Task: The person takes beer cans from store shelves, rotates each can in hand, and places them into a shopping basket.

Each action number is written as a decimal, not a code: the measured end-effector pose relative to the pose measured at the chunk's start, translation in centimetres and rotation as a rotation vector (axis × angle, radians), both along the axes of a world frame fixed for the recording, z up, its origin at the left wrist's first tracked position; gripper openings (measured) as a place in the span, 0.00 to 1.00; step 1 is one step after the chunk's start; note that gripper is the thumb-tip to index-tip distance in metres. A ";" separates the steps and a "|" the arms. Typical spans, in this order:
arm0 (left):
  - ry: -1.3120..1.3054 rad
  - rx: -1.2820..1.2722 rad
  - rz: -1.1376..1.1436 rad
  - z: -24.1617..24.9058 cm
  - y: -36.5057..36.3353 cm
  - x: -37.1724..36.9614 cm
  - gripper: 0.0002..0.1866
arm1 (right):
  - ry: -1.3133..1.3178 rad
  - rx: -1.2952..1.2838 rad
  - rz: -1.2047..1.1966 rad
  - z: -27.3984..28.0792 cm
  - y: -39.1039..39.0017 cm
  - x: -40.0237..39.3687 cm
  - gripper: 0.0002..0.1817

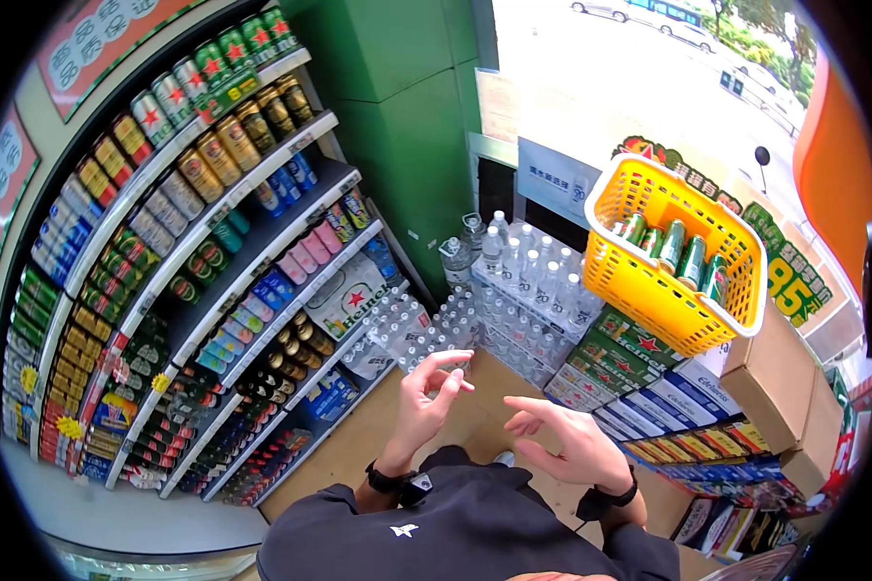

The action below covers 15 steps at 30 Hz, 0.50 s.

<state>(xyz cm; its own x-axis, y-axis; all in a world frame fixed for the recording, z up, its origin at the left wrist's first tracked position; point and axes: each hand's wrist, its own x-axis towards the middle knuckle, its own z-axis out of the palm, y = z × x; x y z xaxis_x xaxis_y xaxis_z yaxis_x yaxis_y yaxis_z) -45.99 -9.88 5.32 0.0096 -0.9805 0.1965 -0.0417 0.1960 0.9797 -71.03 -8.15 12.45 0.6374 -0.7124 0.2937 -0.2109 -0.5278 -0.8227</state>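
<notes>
My left hand (430, 402) is raised in front of my chest, fingers slightly bent and apart, with nothing in it. To its right my right hand (572, 443) hovers at a similar height, fingers stretched toward the left hand, also holding nothing. The two hands do not touch each other or any goods. Beyond them on the floor stand packs of clear water bottles (426, 324). Up and to the right, a yellow basket (639, 281) holds several green cans (693, 259) lying in it; it rests on stacked cartons.
A curved shelf unit (344, 184) full of drink cans lines the left side. A green pillar (397, 145) stands in the corner. Stacked beer cartons (620, 353) and a brown cardboard box (775, 373) line the right side, beside a window. Wooden-toned floor (358, 441) lies below.
</notes>
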 end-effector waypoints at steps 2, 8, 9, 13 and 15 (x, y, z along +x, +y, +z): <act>0.002 -0.002 0.056 0.2 1.6 1.8 0.13 | -0.022 0.073 0.013 -0.4 0.3 1.9 0.30; -0.020 0.011 0.216 0.5 8.1 9.1 0.14 | -0.180 0.158 0.075 -2.2 2.4 10.1 0.30; -0.047 -0.008 0.247 0.6 9.5 10.6 0.15 | -0.208 0.188 0.079 -2.6 3.0 11.9 0.30; -0.090 -0.028 0.415 0.7 15.9 17.1 0.17 | -0.164 0.229 0.148 -4.5 5.4 19.7 0.31; -0.084 -0.019 0.498 0.6 19.2 20.4 0.17 | -0.145 0.272 0.223 -5.3 7.0 23.8 0.31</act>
